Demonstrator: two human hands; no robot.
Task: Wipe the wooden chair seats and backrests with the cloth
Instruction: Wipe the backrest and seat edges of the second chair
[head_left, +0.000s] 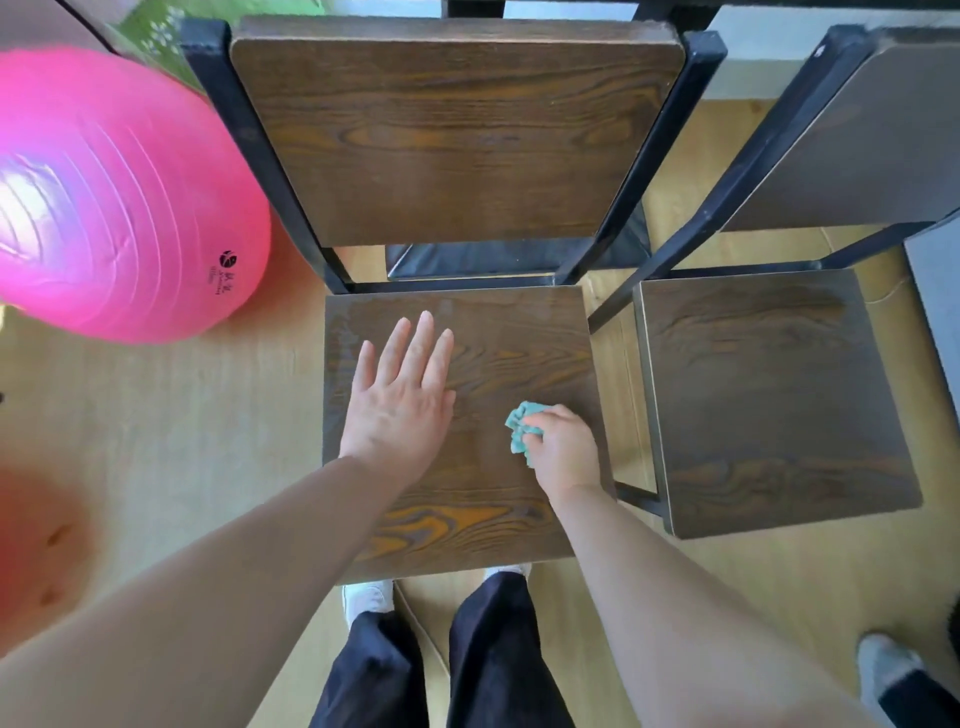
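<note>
Your left hand (397, 400) lies palm down on the near chair's seat (509, 353), left of centre. Fingers straight and close together, thumb tucked along the side; it holds nothing.

Your right hand (563, 447) is on the right part of the same seat, fingers curled round the cloth (519, 426). The cloth is teal and bunched into a wad. It sticks out on the hand's left side and sits down against the wood (how firmly it presses, you cannot tell). The two hands are near each other but apart.

The seat is dark wood with a strong orange grain, on a black metal frame. Its backrest (452, 140) stands upright beyond the hands, same wood, between two black posts.

A second chair stands just beside, to your right. Its seat (769, 395) carries nothing, and its backrest (883, 145) is cut off by the picture's edge.

A large pink ball (119, 197) rests on the wooden floor (182, 415), left of the near chair, close to its frame.

Your legs in dark trousers (493, 649) and white shoes (366, 597) stand at the seat's front edge. A grey-socked foot (883, 665) shows at bottom right.
</note>
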